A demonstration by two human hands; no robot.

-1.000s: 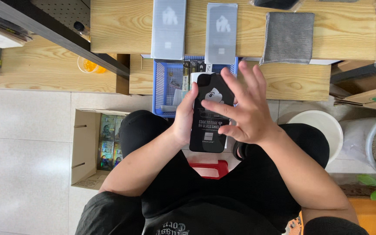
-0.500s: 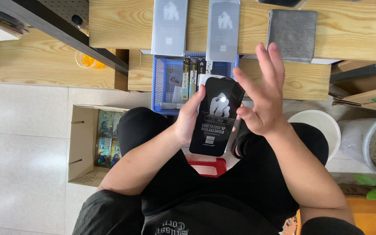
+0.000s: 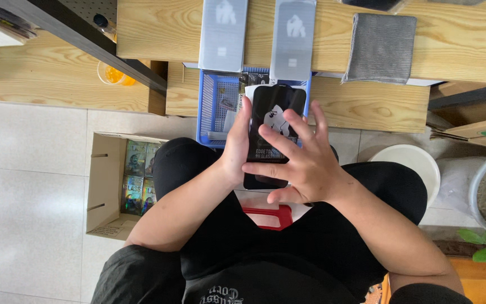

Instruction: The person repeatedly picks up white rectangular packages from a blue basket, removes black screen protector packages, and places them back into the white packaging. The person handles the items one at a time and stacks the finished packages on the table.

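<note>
Gripping a black phone-shaped sleeve along its left edge, the left hand holds it above the lap, before the counter's front edge; the right hand lies spread-fingered across its face.

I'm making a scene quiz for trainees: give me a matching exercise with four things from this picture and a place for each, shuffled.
Things:
1. black rectangular phone-shaped panel
2. grey folded cloth
3. blue plastic mesh basket
4. open cardboard box

Places:
A. on the tiled floor, left of the knee
B. gripped by the left hand, right hand on its face
C. flat on the upper wooden shelf
D. on the lower wooden shelf

Pairs: 1-B, 2-C, 3-D, 4-A
</note>
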